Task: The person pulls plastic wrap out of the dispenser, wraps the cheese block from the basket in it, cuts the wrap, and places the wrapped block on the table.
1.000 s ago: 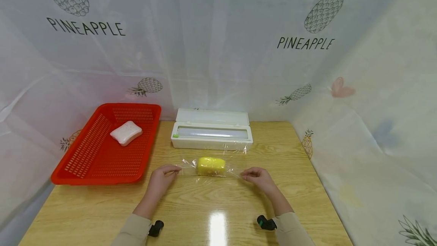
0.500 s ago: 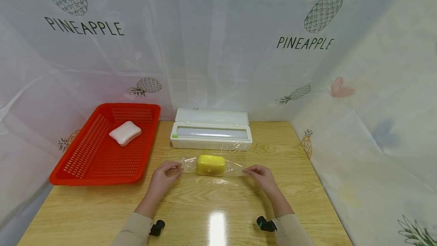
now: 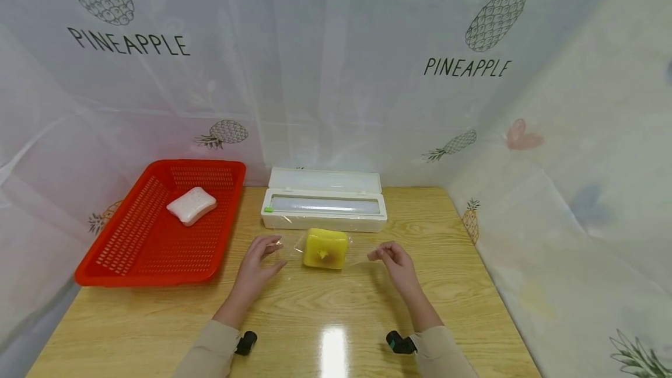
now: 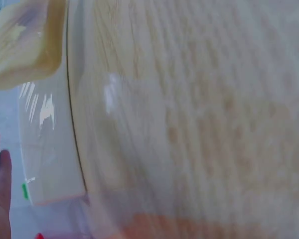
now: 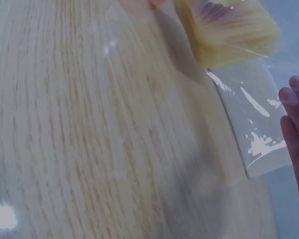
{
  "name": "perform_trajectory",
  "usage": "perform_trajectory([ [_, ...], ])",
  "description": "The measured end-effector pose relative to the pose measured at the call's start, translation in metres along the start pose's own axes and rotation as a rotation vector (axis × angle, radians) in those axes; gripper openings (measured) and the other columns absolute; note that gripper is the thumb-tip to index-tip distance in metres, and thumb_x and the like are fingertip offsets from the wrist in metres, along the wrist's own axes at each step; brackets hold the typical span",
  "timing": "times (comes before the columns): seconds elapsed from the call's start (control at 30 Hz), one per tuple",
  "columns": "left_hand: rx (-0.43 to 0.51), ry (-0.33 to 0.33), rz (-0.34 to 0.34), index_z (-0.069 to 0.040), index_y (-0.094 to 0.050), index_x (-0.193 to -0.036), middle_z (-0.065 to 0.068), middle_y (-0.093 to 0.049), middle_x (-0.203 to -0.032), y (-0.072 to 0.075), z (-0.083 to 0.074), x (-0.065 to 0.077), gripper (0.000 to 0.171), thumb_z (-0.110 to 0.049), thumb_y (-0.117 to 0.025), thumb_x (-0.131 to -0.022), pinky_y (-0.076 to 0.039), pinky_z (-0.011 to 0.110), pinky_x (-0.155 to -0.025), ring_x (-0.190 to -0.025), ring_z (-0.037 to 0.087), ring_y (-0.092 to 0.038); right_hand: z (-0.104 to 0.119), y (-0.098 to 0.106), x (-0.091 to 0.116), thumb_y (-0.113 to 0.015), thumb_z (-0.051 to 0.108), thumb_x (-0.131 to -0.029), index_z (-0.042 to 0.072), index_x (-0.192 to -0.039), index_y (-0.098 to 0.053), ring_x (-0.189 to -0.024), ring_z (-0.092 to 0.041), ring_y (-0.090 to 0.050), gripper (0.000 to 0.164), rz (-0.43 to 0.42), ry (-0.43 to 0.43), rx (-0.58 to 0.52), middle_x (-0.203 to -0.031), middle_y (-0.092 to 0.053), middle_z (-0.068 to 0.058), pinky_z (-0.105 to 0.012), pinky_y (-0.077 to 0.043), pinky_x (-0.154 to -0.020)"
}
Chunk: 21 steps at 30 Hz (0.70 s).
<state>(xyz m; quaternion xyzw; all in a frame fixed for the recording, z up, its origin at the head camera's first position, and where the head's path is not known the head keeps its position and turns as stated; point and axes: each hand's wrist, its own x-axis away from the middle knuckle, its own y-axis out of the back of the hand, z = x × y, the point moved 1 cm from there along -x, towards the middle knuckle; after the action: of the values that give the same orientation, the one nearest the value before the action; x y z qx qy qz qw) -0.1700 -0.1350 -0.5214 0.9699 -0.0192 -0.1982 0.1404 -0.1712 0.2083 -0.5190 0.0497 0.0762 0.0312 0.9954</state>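
Observation:
A yellow bread-shaped block (image 3: 325, 248) with a dark brownish patch on its face is wrapped in clear cling film (image 3: 359, 247). It stands tilted up between my two hands; whether it touches the table I cannot tell. My right hand (image 3: 397, 266) pinches the film's right end between thumb and fingertips. At the film's left end, my left hand (image 3: 257, 267) has thumb and fingers spread apart, with film near the fingertips. In the left wrist view the block (image 4: 27, 45) shows at the top left, and in the right wrist view the block (image 5: 229, 32) is at the top.
Behind the block lies an open white cling film dispenser (image 3: 324, 223) with a green slider (image 3: 269, 209). A red basket (image 3: 157, 279) at the left holds a white wrapped block (image 3: 192, 205). The wooden table (image 3: 315, 308) meets a printed curtain at its back edge.
The yellow block has tipped up, so its patterned face now turns toward me. My left thumb and fingers have parted from their earlier pinch on the film. My right hand still pinches its end.

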Motion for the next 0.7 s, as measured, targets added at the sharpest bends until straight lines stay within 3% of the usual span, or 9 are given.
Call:
perform_trajectory([
  [0.1,-0.056,-0.037,0.026,0.001,-0.054,-0.128,0.015,-0.049,-0.124,0.0,0.001,-0.005,0.062,0.019,-0.075,-0.073,-0.051,0.044,-0.09,-0.099,0.034,-0.066,0.015,-0.002,0.001,-0.051,0.003,-0.1,-0.011,-0.102,-0.056,-0.092,-0.036,-0.066,0.015,0.005,-0.006,-0.023,-0.097,-0.066,-0.029,-0.025,-0.047,-0.092],
  [0.23,-0.232,-0.092,0.036,-0.003,-0.054,-0.129,0.011,-0.049,-0.127,0.002,0.012,-0.012,0.064,0.01,-0.081,-0.072,-0.052,0.041,-0.088,-0.089,0.017,-0.068,0.022,-0.003,-0.001,-0.049,0.002,-0.101,-0.013,-0.102,-0.053,-0.088,-0.038,-0.066,0.015,-0.004,0.013,0.002,-0.095,-0.066,-0.031,-0.026,-0.049,-0.09],
  [0.4,-0.369,-0.099,0.034,-0.004,-0.056,-0.126,0.011,-0.052,-0.125,0.008,0.01,-0.014,0.063,0.008,-0.083,-0.071,-0.054,0.046,-0.076,-0.08,0.015,-0.067,0.024,-0.005,-0.005,-0.045,0.004,-0.103,-0.01,-0.104,-0.051,-0.08,-0.043,-0.066,0.015,-0.064,0.031,0.071,-0.088,-0.065,-0.03,-0.035,-0.054,-0.084],
  [0.57,-0.36,-0.037,0.057,-0.004,-0.058,-0.126,0.009,-0.053,-0.125,0.011,0.01,-0.011,0.06,0.009,-0.082,-0.072,-0.054,0.042,-0.072,-0.077,0.015,-0.067,0.019,-0.007,-0.01,-0.042,0.003,-0.104,-0.005,-0.107,-0.05,-0.069,-0.049,-0.06,0.011,-0.128,0.05,0.101,-0.077,-0.06,-0.031,-0.051,-0.055,-0.069],
  [0.7,-0.204,0.051,0.093,-0.002,-0.056,-0.13,0.01,-0.05,-0.128,0.013,0.015,-0.01,0.06,0.012,-0.077,-0.076,-0.054,0.039,-0.085,-0.086,0.024,-0.066,0.0,-0.006,-0.018,-0.049,0.008,-0.103,-0.005,-0.11,-0.054,-0.056,-0.037,-0.058,0.016,-0.195,0.032,0.163,-0.067,-0.058,-0.025,-0.05,-0.055,-0.057],
])
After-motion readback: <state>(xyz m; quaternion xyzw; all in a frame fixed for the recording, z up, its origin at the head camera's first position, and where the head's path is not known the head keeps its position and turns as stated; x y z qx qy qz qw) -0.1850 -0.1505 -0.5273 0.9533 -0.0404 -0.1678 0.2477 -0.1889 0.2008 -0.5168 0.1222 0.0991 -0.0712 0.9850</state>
